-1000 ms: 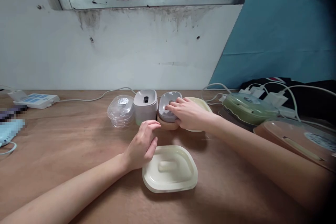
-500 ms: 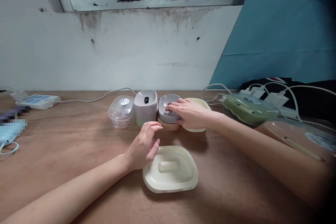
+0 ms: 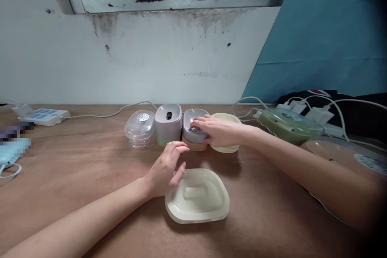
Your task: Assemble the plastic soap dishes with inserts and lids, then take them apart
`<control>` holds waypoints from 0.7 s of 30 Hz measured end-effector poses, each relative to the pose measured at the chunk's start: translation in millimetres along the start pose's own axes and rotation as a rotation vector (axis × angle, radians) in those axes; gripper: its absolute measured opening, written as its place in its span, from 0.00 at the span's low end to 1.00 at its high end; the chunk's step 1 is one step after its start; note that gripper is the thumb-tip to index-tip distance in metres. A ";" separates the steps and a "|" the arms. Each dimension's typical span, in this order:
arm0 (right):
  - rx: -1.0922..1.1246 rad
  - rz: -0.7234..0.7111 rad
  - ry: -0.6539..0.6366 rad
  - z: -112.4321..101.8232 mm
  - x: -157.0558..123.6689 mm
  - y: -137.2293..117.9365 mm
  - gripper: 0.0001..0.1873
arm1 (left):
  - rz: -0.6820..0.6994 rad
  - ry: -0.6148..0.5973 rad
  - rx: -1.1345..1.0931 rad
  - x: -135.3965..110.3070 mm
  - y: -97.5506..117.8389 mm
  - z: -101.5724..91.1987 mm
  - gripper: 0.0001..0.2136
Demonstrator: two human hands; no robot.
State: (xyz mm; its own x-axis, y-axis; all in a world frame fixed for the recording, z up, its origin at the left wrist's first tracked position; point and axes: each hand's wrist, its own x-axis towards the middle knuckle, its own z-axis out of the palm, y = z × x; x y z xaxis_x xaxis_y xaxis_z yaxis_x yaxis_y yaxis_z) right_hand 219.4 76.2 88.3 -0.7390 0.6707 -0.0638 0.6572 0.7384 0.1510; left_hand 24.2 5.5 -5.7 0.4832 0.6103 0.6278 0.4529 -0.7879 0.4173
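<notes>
My right hand (image 3: 215, 131) reaches across to a short grey plastic piece (image 3: 196, 136) stacked on a peach-coloured base (image 3: 195, 145). Its fingers rest in the dished top and the thumb presses the near right side. Left of this stack stands a taller grey stack (image 3: 168, 127) with a dark slot on top and a pale green bottom. My left hand (image 3: 167, 169), fingers loosely curved and thumb apart, holds nothing. It is over the left edge of a cream rounded lid (image 3: 202, 205) with a raised bar in its middle; whether it touches the lid I cannot tell.
Clear plastic lids (image 3: 140, 129) are stacked at the left, and a cream piece (image 3: 225, 149) lies partly under my right hand. A green lidded box (image 3: 290, 125) and a peach lidded box (image 3: 335, 153) stand at the right among white cables. A power strip (image 3: 45, 117) lies far left.
Hardly anything differs. My right forearm has shifted slightly, while its hand stays at the grey piece; my left hand keeps its pose by the cream lid.
</notes>
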 end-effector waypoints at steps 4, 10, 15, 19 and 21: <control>0.010 -0.004 -0.002 -3.0 -1.1 -2.1 0.18 | 0.001 -0.005 -0.003 0.1 0.3 0.2 0.16; 0.012 0.001 -0.004 -0.8 1.9 -2.9 0.19 | 0.001 -0.009 0.005 0.3 -0.1 -0.4 0.16; 0.016 -0.001 -0.002 12.3 4.9 1.6 0.22 | 0.009 -0.011 -0.001 -0.2 -1.5 1.3 0.16; 0.015 -0.007 0.029 14.8 5.0 1.6 0.22 | 0.002 -0.035 -0.001 1.1 1.1 -1.1 0.15; 0.010 -0.008 0.061 12.5 1.6 -3.2 0.20 | -0.037 -0.104 0.000 2.4 5.3 -5.5 0.15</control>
State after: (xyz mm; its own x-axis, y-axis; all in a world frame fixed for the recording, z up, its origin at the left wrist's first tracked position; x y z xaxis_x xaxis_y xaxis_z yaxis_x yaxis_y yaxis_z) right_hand 217.9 75.7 75.4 -0.7514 0.6599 -0.0045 0.6528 0.7443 0.1407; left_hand 23.7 2.3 1.6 0.5417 0.6439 0.5403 0.4714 -0.7649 0.4389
